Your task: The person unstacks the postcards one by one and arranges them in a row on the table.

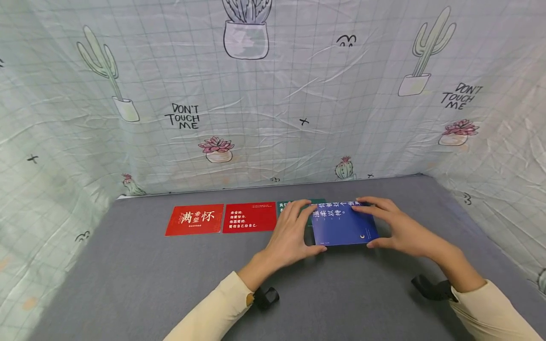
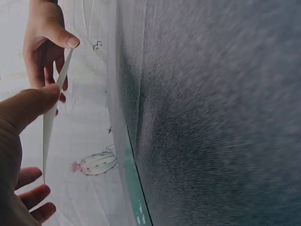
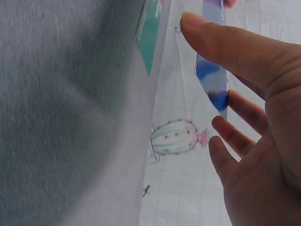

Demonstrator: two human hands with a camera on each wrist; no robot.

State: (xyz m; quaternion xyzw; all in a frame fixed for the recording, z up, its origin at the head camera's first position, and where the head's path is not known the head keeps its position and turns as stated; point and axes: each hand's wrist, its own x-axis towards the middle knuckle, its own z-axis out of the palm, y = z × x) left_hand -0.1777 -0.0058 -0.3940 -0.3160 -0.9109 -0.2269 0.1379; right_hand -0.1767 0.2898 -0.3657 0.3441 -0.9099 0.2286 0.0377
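Between both hands a blue card [image 1: 345, 232] with white lettering and a small moon is held up above the table. My left hand [image 1: 287, 234] pinches its left edge, thumb at the lower corner and fingers at the top. On the opposite side my right hand [image 1: 405, 231] grips the right edge the same way. Both wrist views show the card edge-on, raised off the grey surface, with the blue face [image 3: 211, 80] in the right one. Under it lies a green card [image 2: 136, 188], partly hidden by the left hand and the blue card in the head view.
Two red cards with pale lettering lie in a row left of the green one: one at the far left [image 1: 194, 227] and one beside it [image 1: 249, 225]. The grey table [image 1: 141, 279] meets a cactus-print cloth [image 1: 290, 94] at the back and sides.
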